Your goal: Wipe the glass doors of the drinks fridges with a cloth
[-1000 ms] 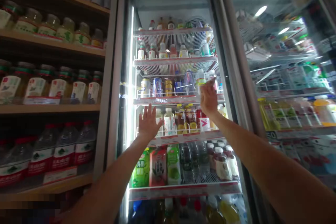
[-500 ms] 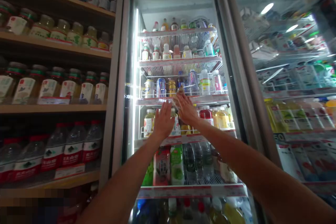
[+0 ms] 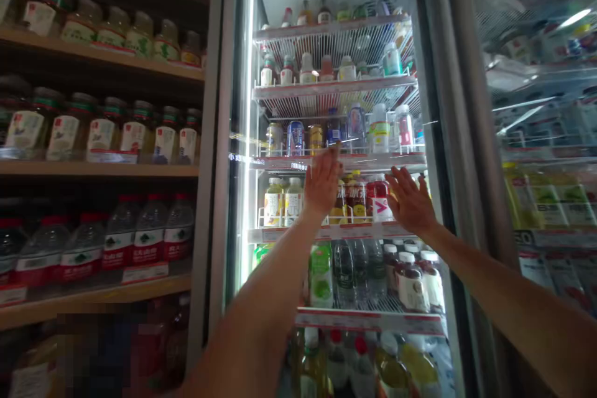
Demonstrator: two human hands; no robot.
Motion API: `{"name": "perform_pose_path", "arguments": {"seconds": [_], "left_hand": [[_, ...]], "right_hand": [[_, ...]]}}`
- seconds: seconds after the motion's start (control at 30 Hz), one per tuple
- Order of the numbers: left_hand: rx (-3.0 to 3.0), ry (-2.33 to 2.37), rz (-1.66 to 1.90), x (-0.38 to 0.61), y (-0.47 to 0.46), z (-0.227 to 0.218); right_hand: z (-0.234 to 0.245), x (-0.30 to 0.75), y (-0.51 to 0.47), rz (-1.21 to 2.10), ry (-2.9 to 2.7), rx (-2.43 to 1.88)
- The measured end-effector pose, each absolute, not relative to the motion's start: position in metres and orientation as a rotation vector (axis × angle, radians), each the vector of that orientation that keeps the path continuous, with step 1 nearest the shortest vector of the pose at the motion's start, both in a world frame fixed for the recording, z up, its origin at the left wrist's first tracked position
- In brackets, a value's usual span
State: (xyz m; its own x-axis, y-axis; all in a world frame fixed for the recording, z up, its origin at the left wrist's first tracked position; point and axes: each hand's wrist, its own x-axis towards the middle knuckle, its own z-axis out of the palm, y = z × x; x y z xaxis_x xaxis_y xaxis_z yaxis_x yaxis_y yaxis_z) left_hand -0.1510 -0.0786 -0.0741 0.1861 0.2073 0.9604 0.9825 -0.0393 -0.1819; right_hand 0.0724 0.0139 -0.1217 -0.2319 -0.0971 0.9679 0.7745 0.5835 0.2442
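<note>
Both my arms reach up to a lit drinks fridge. My left hand is held up with fingers stretched, at the edge of the can shelf and in front of the bottles below it. My right hand is spread open with nothing in it, just right of a red bottle with a white label. Cans and small bottles stand on the shelf above. Tea bottles line the shelf at hand level.
Wooden shelves on the left carry jars and large water bottles. A second fridge with a glass door stands to the right. Lower fridge shelves hold green cartons, water and juice bottles.
My left hand has moved right and up to the can shelf's edge. My right hand dropped from the can shelf, came in beside the left, then moved right to the red bottle.
</note>
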Motion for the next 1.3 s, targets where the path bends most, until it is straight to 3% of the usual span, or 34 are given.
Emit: {"name": "perform_pose_path", "arguments": {"seconds": [0.13, 0.23, 0.43, 0.67, 0.83, 1.03, 1.2, 1.3], "left_hand": [[-1.148, -1.371, -1.185, -0.225, -0.111, -0.058], [-1.057, -1.397, -1.238, -0.224, -0.111, -0.068], [-1.596, -1.095, -0.762, -0.172, -0.088, -0.088], [-1.193, -1.357, -1.149, -0.226, -0.118, -0.078], [-1.582, -1.176, -0.774, -0.206, -0.112, -0.098], [-1.133, -1.362, -1.143, -0.227, -0.121, -0.094], [-1.673, -1.111, -0.665, -0.186, -0.104, -0.121], [-1.617, -1.129, -0.699, -0.204, -0.112, -0.117]], "right_hand": [[-0.131, 0.063, 0.015, -0.871, -1.560, -0.623], [-0.133, 0.050, 0.013, -0.837, -1.502, -0.663], [-0.135, 0.051, 0.015, -0.848, -1.496, -0.646], [-0.137, 0.048, 0.015, -0.846, -1.460, -0.662], [-0.137, 0.050, 0.016, -0.868, -1.462, -0.653], [-0.137, 0.047, 0.011, -0.844, -1.451, -0.676], [-0.138, 0.049, 0.014, -0.859, -1.452, -0.649], [-0.139, 0.050, 0.015, -0.870, -1.447, -0.646]]}}
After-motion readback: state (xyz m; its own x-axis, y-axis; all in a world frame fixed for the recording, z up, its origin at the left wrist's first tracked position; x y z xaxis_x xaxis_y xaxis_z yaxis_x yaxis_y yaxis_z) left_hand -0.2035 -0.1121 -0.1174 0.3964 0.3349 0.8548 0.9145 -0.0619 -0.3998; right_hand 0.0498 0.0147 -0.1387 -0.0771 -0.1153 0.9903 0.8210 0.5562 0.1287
